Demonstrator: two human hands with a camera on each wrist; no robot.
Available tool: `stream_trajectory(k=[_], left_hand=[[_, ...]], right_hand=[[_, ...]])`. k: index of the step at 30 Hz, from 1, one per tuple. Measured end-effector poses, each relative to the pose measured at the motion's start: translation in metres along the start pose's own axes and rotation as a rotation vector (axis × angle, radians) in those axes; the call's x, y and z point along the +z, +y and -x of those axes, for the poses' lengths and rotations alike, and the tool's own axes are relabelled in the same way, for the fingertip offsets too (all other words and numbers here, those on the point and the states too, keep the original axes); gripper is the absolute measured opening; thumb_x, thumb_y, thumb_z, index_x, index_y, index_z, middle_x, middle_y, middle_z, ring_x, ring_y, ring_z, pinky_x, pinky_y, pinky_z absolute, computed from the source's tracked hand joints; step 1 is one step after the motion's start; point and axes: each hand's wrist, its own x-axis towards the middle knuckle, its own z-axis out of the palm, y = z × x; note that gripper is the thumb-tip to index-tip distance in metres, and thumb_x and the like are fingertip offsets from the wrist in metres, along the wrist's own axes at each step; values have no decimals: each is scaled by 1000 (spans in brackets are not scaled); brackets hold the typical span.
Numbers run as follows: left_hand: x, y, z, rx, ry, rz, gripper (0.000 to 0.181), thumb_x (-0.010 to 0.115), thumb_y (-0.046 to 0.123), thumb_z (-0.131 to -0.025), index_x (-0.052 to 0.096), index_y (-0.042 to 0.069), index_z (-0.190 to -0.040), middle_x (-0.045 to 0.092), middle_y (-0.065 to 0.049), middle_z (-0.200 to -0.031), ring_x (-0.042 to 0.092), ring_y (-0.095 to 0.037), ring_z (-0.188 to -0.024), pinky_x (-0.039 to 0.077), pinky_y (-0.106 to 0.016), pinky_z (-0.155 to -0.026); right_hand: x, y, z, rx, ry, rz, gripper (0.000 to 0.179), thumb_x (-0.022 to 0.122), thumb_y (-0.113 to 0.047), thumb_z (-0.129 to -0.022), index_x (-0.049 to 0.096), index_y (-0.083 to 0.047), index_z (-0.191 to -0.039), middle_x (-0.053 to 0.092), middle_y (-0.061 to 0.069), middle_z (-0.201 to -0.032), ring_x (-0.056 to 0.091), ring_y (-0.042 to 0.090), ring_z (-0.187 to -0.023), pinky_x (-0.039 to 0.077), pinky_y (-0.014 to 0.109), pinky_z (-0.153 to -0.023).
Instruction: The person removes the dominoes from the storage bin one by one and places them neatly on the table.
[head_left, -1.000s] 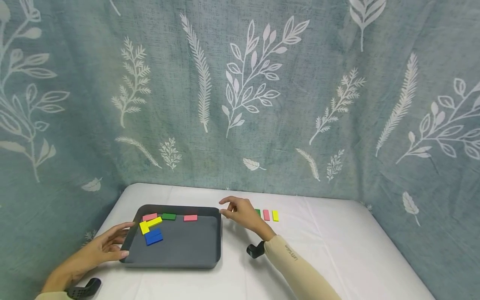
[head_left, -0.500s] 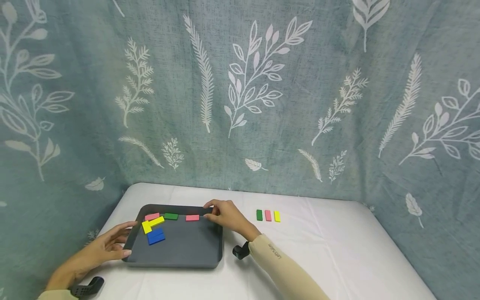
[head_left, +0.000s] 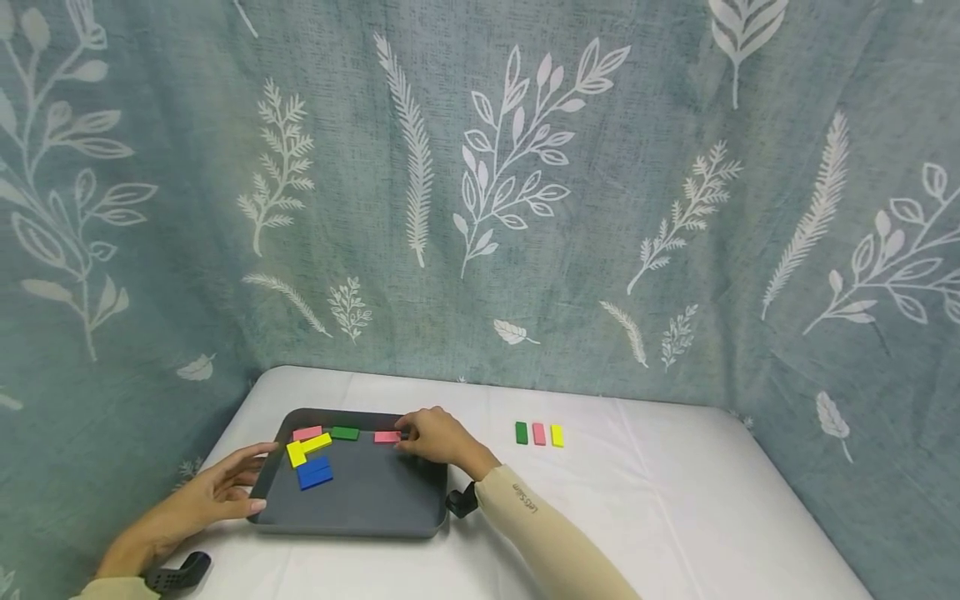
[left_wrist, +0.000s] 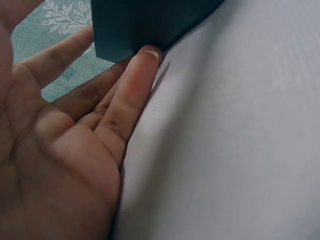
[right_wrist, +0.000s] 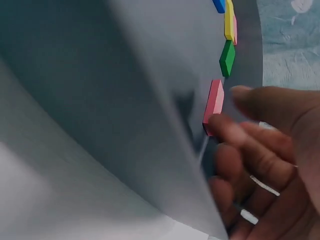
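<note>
A dark grey tray [head_left: 375, 500] holds several coloured blocks. My left hand [head_left: 213, 493] is at its left side, the fingers loosely extended; in the left wrist view a fingertip [left_wrist: 150, 55] meets the tray's wall [left_wrist: 125, 30]. Over the back right of the tray, my right hand [head_left: 437, 437] reaches down to a pink block [head_left: 387, 437]. The right wrist view shows one fingertip [right_wrist: 217, 121] right at the near end of this pink block [right_wrist: 215, 102], while the thumb [right_wrist: 242, 95] stands a little apart from its side.
In the tray's left part lie a green block [head_left: 345, 433], another pink block [head_left: 307, 433], yellow blocks [head_left: 317, 442] and blue blocks [head_left: 314, 472]. On the white table to the right are a green block [head_left: 521, 432], a pink block [head_left: 539, 433] and a yellow block [head_left: 557, 436].
My right hand has moved left from outside the tray's right rim to the pink block inside, uncovering the green block on the table. The left hand stays at the tray's side.
</note>
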Motion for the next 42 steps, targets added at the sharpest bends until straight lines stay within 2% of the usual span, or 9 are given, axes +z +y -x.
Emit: stream_trajectory(k=[5, 11, 17, 20, 24, 30, 37, 39, 42], left_hand=[[-2, 0, 3, 18, -4, -12, 81, 73, 21, -97, 25, 17, -163, 38, -23, -150, 43, -34, -128, 50, -39, -92], [-3, 1, 3, 8, -12, 9, 81, 72, 21, -97, 24, 18, -163, 37, -23, -151, 42, -34, -129, 49, -41, -93], [-2, 1, 2, -1, 0, 19, 83, 74, 21, -96, 24, 15, -163, 41, -23, -148, 45, -34, -127, 49, -42, -92], [-1, 0, 3, -11, 12, 7, 83, 75, 22, -96, 25, 16, -162, 42, -22, -147, 45, -34, -127, 49, -41, -92], [-1, 0, 3, -20, 18, 3, 83, 75, 24, -96, 26, 18, -162, 40, -22, -148, 43, -35, -128, 49, -40, -92], [-3, -2, 4, 0, -2, 11, 81, 73, 20, -97, 26, 18, -162, 38, -23, -150, 42, -34, -129, 49, -40, -93], [-3, 0, 2, -15, 3, 11, 82, 74, 23, -96, 26, 21, -163, 38, -21, -151, 42, -35, -130, 49, -40, -93], [-2, 0, 2, -18, 6, 5, 81, 74, 24, -97, 26, 21, -162, 37, -21, -152, 41, -36, -131, 49, -41, -93], [-2, -2, 0, -19, 3, 4, 80, 73, 25, -97, 27, 23, -162, 36, -21, -153, 41, -37, -133, 48, -41, -94]], right_hand=[[-3, -6, -2, 8, -88, 57, 42, 79, -26, -93, 70, -7, -130, 72, -8, -79, 59, -1, -63, 49, 20, -65], [-13, -6, -8, 20, -111, -80, 41, 78, -22, -94, 69, -5, -131, 75, -4, -80, 69, 9, -64, 51, 21, -71], [-9, -5, -15, 41, -110, -151, 34, 77, -17, -94, 73, -1, -124, 75, -2, -80, 73, 18, -66, 51, 20, -64], [-4, -7, -19, 61, -107, -110, 30, 79, -18, -93, 76, -3, -118, 73, -5, -80, 69, 12, -65, 51, 20, -63], [1, -10, -22, 67, -91, 14, 24, 83, -21, -89, 79, -9, -109, 72, -7, -84, 61, 5, -69, 50, 21, -67], [5, -17, -23, 73, -83, 128, 11, 85, -24, -86, 77, -16, -85, 66, -10, -75, 56, 6, -66, 47, 24, -63], [9, -28, -26, 120, -114, 183, 43, 78, -45, -91, 63, -19, -60, 49, -11, -54, 43, 6, -52, 36, 25, -49], [11, -29, -27, 117, -124, 171, 50, 74, -49, -93, 59, -18, -57, 44, -10, -50, 40, 7, -50, 34, 26, -47], [12, -26, -27, 99, -147, 103, 50, 70, -49, -96, 61, -18, -58, 48, -9, -50, 43, 7, -49, 34, 25, -48]])
